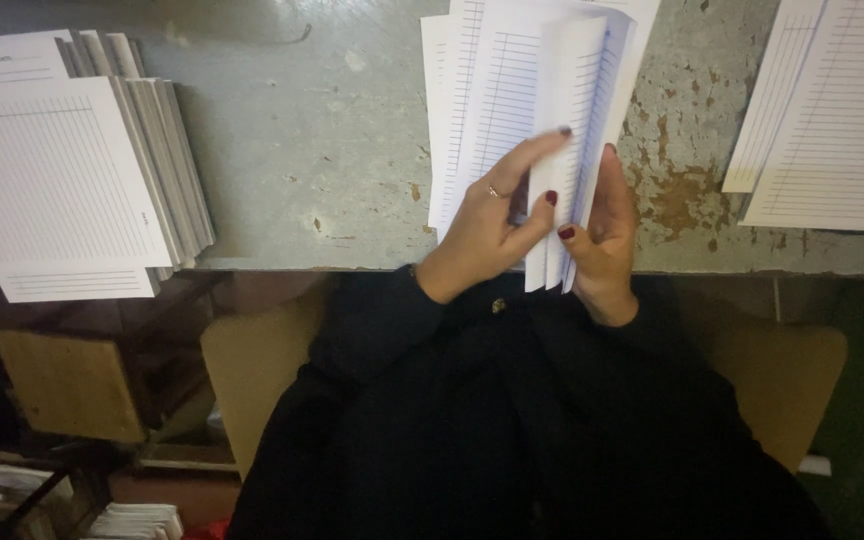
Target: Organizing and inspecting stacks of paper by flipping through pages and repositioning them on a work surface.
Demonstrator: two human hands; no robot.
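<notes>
A bundle of white lined sheets [542,80] stands folded on edge over the near rim of a worn grey table [312,150]. My left hand [497,220], with a ring and dark red nails, pinches the bundle from the left, its fingers spread across the folded pages. Pressing against the bundle's right side is my right hand [607,235]. More flat lined sheets lie under the bundle. My dark sleeves and lap fill the lower middle of the view.
A fanned stack of lined booklets [62,170] sits at the table's left, overhanging the edge. Another pile of lined sheets [832,110] lies at the right. Beneath are a tan chair seat [252,370], a wooden board [67,385] and paper bundles [137,520].
</notes>
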